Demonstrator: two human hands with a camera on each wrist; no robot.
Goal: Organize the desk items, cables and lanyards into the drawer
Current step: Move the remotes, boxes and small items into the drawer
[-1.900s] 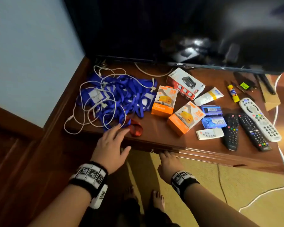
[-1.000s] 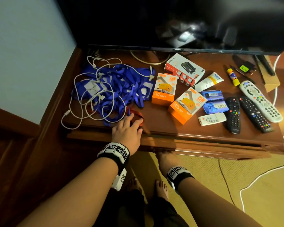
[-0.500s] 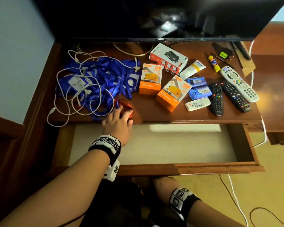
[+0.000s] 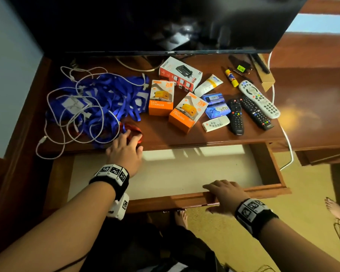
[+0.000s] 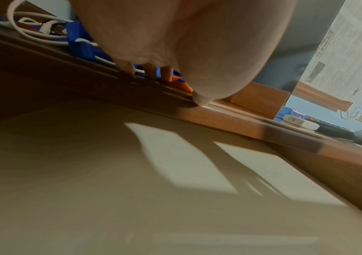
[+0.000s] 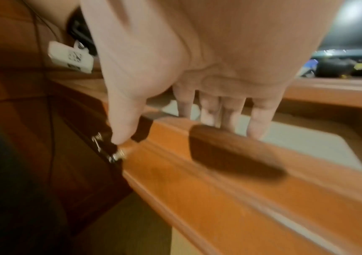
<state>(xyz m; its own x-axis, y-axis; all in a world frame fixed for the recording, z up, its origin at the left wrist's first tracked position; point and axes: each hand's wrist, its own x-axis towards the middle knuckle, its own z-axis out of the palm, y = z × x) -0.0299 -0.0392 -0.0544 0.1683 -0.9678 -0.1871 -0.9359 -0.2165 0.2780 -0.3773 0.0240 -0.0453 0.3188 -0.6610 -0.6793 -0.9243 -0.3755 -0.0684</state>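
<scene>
Drawer [image 4: 185, 199] pulled out under desk [image 4: 185, 138]. R hand [image 4: 227, 193] on drawer front rim, fingers straight, slightly apart. L hand [image 4: 126, 152] at desk edge, fingers spread on red item [image 4: 133, 129]. Lanyards [image 4: 110, 99] + cables [image 4: 67, 122] tangled on desk, left side.

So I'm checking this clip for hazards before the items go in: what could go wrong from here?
The left hand touches the red item lying against the tangle of white cables and blue lanyards; lifting it may drag the tangle along. One cable loop overhangs the desk edge and could snag or slip off. The right hand rests on the open drawer front; leaning there could strain it.
</scene>
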